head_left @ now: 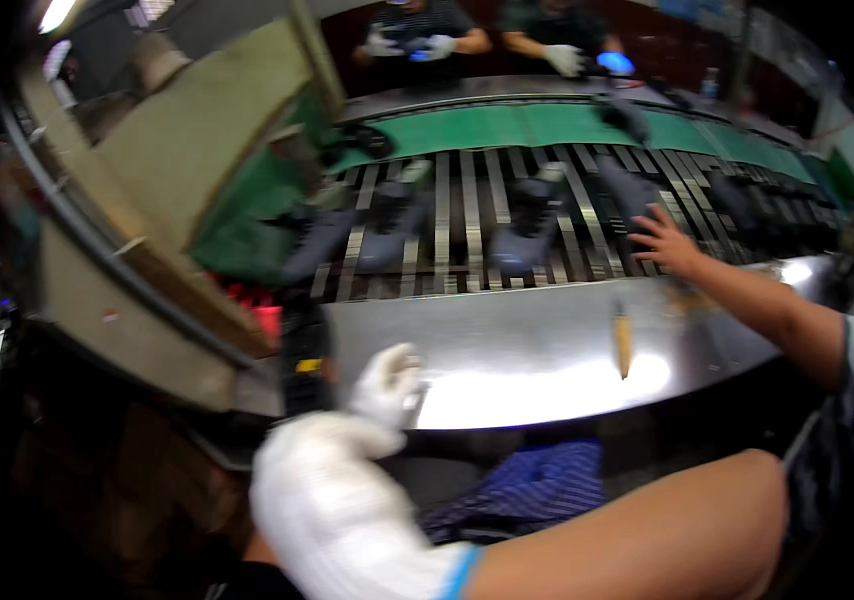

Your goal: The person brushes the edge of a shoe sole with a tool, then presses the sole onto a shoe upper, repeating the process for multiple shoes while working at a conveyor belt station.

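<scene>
My left hand (385, 385) wears a white glove and hovers at the front edge of a shiny metal table (507, 350). It is blurred, with the fingers bunched, and nothing shows in it. My bare right hand (669, 243) stretches out with fingers spread at the table's far edge, over the slatted conveyor (467, 210). Several dark shoes (532, 225) lie on the slats, and the nearest one (637, 190) is just beyond my fingertips. A small brown-handled tool (623, 340) lies on the table between my hands.
A green belt (507, 125) runs behind the slats. Beyond it two people work with gloved hands (567, 58). A beige machine housing (177, 150) fills the left. A black device (305, 365) stands at the table's left end. Blue striped cloth (537, 485) lies below the table edge.
</scene>
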`<state>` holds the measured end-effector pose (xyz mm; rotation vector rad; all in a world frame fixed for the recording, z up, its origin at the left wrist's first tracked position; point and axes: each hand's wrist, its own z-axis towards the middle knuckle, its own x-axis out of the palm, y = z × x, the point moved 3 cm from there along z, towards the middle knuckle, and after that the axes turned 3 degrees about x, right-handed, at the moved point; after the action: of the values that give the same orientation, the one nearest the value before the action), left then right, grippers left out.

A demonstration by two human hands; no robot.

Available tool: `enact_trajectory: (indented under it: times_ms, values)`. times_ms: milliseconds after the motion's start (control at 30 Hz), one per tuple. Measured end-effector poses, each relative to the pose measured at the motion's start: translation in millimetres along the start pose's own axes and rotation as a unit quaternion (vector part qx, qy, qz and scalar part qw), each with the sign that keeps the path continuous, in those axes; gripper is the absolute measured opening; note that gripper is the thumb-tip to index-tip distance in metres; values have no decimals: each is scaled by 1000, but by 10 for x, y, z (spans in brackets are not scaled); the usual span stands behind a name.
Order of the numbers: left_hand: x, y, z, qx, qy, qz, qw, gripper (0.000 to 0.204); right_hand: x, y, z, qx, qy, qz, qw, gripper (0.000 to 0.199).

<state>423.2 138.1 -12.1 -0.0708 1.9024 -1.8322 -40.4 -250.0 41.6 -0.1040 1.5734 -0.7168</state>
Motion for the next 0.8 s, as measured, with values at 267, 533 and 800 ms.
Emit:
enact_trajectory:
  times_ms: [267, 533, 800]
  values:
    - [460, 132, 58, 8, 26, -139, 990, 44, -2508, 2789, 1539, 105, -29, 418, 902, 26]
    - [523, -36, 19, 31, -26, 16, 999, 45, -2184, 2665, 804, 172, -53, 541, 822, 22]
    - [1531, -776, 1471, 205, 93, 296, 928, 86, -836, 2745, 39, 420, -229, 356, 803, 24]
